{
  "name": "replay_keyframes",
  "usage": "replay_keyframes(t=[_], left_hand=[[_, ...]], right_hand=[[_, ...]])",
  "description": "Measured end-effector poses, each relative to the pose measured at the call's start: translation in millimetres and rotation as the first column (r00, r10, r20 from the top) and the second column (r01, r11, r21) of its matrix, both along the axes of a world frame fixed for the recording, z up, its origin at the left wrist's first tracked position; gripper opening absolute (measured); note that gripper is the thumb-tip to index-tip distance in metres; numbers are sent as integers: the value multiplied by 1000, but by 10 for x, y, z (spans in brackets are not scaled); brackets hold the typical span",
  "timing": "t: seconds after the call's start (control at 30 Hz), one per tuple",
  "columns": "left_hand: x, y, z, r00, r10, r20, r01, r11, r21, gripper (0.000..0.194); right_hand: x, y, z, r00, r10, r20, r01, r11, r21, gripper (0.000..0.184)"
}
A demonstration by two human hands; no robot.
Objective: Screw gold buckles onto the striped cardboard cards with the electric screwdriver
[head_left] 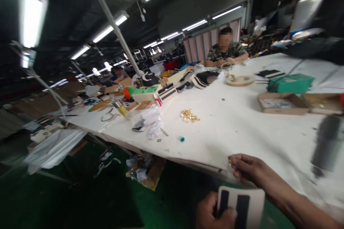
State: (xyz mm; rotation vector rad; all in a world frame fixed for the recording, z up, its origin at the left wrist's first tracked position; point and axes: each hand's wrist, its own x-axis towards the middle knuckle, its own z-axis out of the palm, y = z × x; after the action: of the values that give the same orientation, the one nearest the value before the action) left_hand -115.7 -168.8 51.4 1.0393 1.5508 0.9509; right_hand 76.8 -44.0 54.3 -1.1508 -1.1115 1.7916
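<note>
At the bottom of the view my left hand point(208, 213) is closed around a white panel with black stripes point(255, 204), its thumb pressed on the striped face. Just above, over the table's near edge, my right hand point(247, 166) pinches a small gold metal piece point(230, 162) at its fingertips. What exactly the gold piece is I cannot make out. A loose pile of similar small gold pieces point(189, 115) lies farther off on the white table point(215, 128).
A small teal-ended spool point(182, 139) lies near the table edge, beside crumpled clear plastic point(147, 120). Cardboard trays point(283, 103) and a green box point(291, 83) stand to the right, near a blurred dark cylinder point(326, 145). Tape rolls point(240, 81) lie before a seated person point(227, 50).
</note>
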Motion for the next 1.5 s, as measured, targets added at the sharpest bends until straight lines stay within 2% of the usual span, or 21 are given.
replay_keyframes(t=[0.07,0.1,0.17,0.23,0.3,0.4,0.47,0.53,0.67,0.77,1.07,1.33,1.5], left_hand=[[162,-14,22,993,-73,-92,85,986,140,3],[234,-6,37,983,-108,-150,142,959,246,5],[349,26,53,955,-171,-243,268,848,458,7],[423,50,51,920,-217,-325,376,716,588,12],[462,47,47,872,-241,-426,480,595,645,16],[484,26,70,803,-244,-544,591,447,671,26],[492,31,109,776,-240,-583,628,383,678,30],[502,54,153,760,-235,-606,648,344,679,31],[520,101,210,743,-228,-629,668,320,672,29],[518,106,221,733,-224,-642,677,326,660,31],[485,99,206,738,-192,-647,669,342,660,31],[499,81,115,778,-134,-613,615,363,700,28],[483,99,65,780,-153,-606,613,378,694,31]], right_hand=[[171,-182,109,997,-31,-72,29,999,-34,47],[251,-245,155,995,-40,-87,38,999,-19,47],[404,-348,213,991,-60,-118,61,998,3,44],[557,-458,241,992,-49,-117,52,998,19,40],[717,-580,268,996,8,-90,-5,999,33,37],[953,-731,328,988,151,-13,-150,988,44,34],[1074,-780,379,972,231,49,-233,971,49,32],[1145,-794,427,955,278,101,-285,956,68,30],[1166,-776,487,916,329,228,-366,919,144,26],[1146,-758,500,880,346,325,-421,886,197,28],[1087,-757,445,821,405,402,-513,833,207,30],[1031,-777,451,841,366,399,-471,858,206,24],[980,-826,325,899,322,297,-361,928,87,29]])
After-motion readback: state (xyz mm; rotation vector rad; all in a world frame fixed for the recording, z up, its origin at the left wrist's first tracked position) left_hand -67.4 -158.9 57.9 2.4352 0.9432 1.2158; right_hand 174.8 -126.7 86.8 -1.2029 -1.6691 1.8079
